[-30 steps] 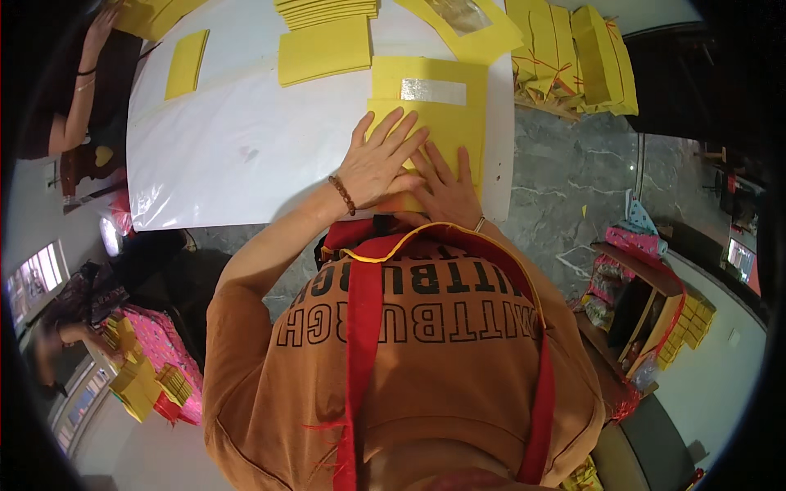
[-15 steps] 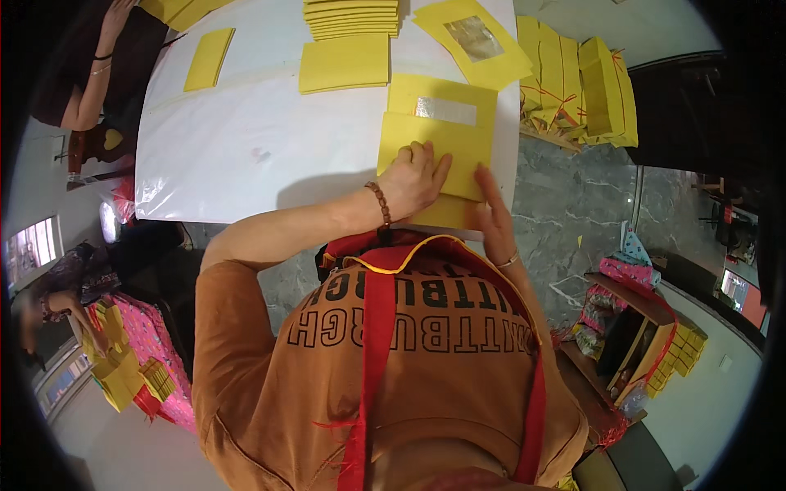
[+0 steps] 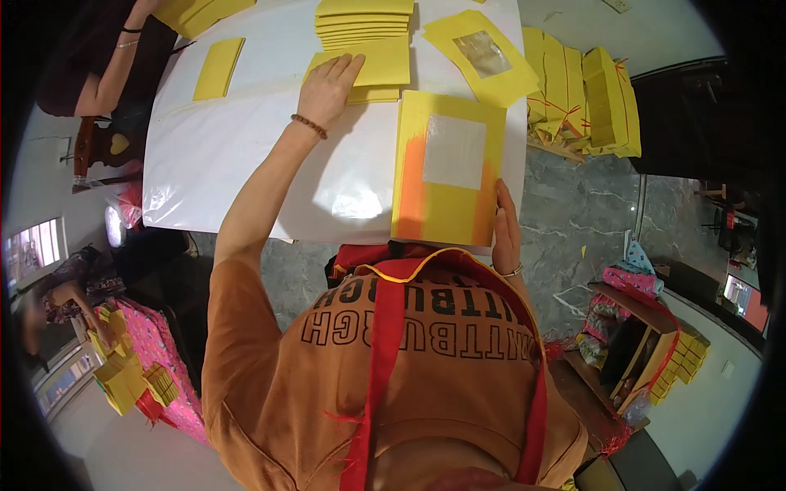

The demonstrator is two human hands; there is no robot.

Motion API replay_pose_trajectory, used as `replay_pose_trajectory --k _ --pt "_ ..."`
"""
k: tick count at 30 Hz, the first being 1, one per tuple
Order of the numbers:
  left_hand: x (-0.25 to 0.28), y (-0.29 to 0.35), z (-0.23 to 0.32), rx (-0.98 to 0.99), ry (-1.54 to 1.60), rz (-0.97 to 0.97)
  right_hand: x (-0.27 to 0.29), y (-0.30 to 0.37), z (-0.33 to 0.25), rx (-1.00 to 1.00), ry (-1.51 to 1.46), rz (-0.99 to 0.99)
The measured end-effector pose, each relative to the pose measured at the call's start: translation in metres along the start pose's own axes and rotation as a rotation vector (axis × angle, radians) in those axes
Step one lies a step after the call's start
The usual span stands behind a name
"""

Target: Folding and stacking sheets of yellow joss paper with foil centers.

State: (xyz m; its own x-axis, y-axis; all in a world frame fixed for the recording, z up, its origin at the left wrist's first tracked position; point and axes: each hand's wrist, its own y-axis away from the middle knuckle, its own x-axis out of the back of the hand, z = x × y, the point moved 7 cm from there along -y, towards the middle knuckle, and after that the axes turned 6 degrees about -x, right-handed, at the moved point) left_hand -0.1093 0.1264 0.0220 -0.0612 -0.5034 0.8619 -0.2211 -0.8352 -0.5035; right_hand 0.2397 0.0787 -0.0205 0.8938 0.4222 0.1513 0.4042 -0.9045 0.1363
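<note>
At the near edge of the white-covered surface [image 3: 246, 164] lies a large yellow sheet [image 3: 446, 176] with a silvery square in its middle and an orange band down its left side. The right hand [image 3: 505, 229] rests flat against its lower right edge, fingers straight, steadying rather than gripping it. The left hand [image 3: 327, 86] is stretched far forward, palm down and fingers spread on a stack of folded yellow sheets [image 3: 364, 69] — pressing on the top one, not yet closed around it. Judging by this, a folded piece is being fetched while the big sheet is held — the reach would need a pinch on one piece only. Bundled yellow packets [image 3: 585, 98] sit beyond the surface's right edge.
</note>
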Motion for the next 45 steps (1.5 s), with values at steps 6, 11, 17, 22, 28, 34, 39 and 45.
replay_pose_trajectory --k 6,11,17,22,28,34,39,45 --pt "-0.065 0.024 -0.006 0.051 -0.064 -0.231 -0.001 0.002 -0.002 0.039 0.098 0.027" --pt "-0.075 0.026 -0.007 0.105 -0.062 -0.344 -0.002 0.001 -0.001 0.02 0.118 0.049" --pt "-0.094 0.043 -0.011 0.149 -0.041 -0.54 -0.002 0.001 -0.005 0.036 0.157 0.046" --pt "-0.093 0.036 -0.014 0.17 0.088 -0.657 0.005 -0.001 -0.017 0.12 0.288 0.084" --pt "-0.073 0.025 -0.017 0.12 0.107 -0.628 -0.005 -0.004 -0.028 0.326 0.633 -0.012" --pt "-0.019 0.011 0.022 0.016 0.334 -0.305 -0.004 -0.007 -0.015 0.235 0.415 -0.017" --pt "0.069 0.036 0.145 -0.26 0.796 -0.277 -0.005 -0.009 -0.012 0.144 0.309 -0.001" --pt "0.079 0.057 0.173 -0.288 0.717 -0.283 -0.002 -0.01 -0.002 0.093 0.22 0.008"
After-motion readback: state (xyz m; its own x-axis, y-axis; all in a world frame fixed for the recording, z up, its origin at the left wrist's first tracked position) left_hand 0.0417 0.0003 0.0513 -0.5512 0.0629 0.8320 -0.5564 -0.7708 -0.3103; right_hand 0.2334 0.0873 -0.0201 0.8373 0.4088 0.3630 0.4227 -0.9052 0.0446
